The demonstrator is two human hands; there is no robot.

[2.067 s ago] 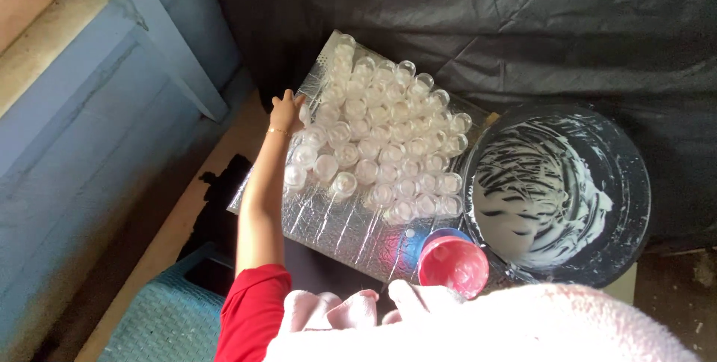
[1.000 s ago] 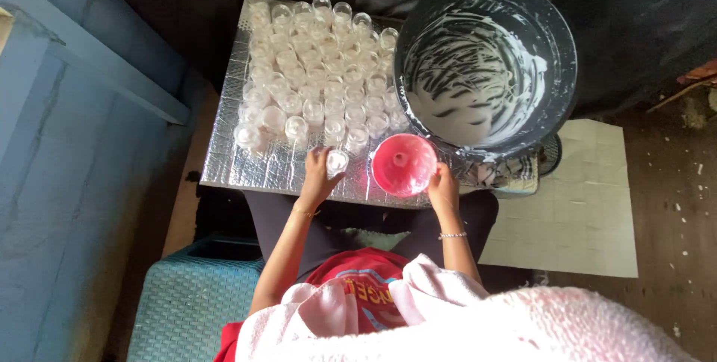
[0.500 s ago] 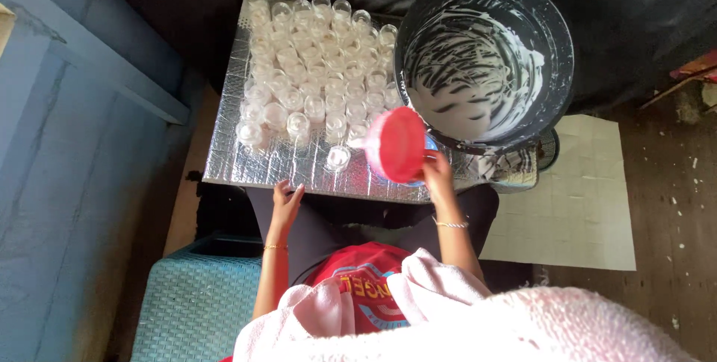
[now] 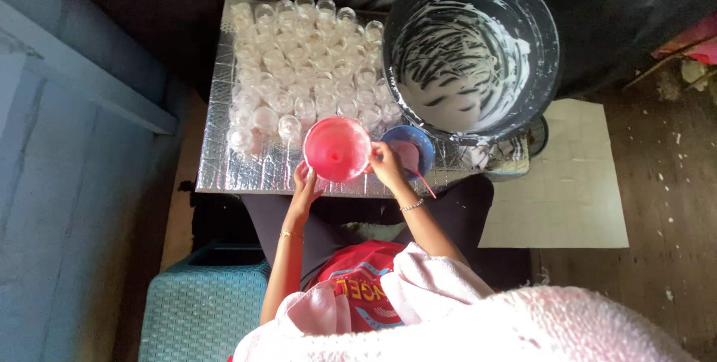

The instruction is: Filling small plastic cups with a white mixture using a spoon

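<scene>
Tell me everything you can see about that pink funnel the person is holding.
The pink funnel looks like glossy plastic, round, seen from above with its wide mouth up and a small hole at its centre. It sits upright over the near edge of the silver foil-covered board, just in front of the clear little cups. The left hand touches its near rim and the right hand grips its right rim. Its spout is hidden underneath. A blue bowl lies right beside it.
</scene>
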